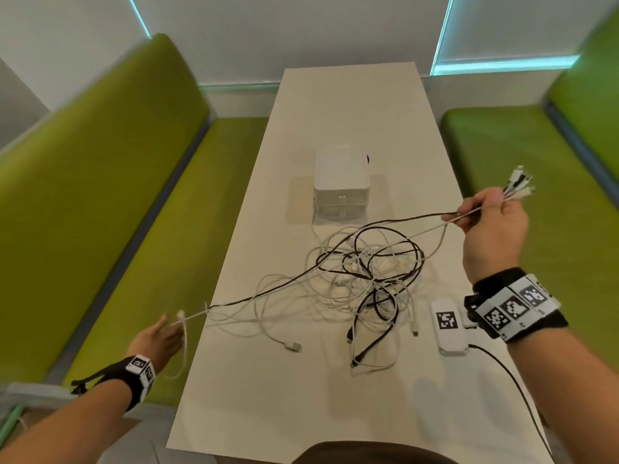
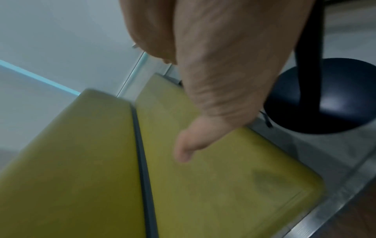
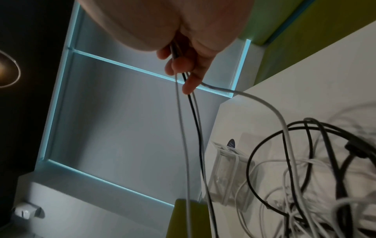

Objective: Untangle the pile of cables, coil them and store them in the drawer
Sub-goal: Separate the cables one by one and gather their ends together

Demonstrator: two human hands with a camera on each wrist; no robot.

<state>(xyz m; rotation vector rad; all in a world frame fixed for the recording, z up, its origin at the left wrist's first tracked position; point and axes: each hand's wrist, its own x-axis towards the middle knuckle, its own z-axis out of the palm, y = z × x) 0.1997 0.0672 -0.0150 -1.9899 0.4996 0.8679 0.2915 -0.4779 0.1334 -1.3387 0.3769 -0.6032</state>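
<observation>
A tangle of black and white cables point(image 1: 361, 279) lies mid-table, in front of a small white drawer box point(image 1: 341, 182) whose drawers look closed. My right hand point(image 1: 482, 205) is raised over the table's right edge and grips a bundle of cable ends; their plugs point(image 1: 519, 184) stick out past the fist. The right wrist view shows the right hand point(image 3: 183, 70) with black and white strands running down to the pile point(image 3: 305, 177) beside the box point(image 3: 230, 173). My left hand point(image 1: 170, 324) is out past the table's left edge, pinching a white cable point(image 1: 182, 316) pulled taut from the pile.
A white device with a square marker point(image 1: 449, 324) lies front right, its black cord trailing off the near edge. Green benches point(image 1: 134, 229) flank the white table point(image 1: 351, 102). In the left wrist view my blurred left hand point(image 2: 203, 80) hangs over the bench, near the black table base point(image 2: 325, 96).
</observation>
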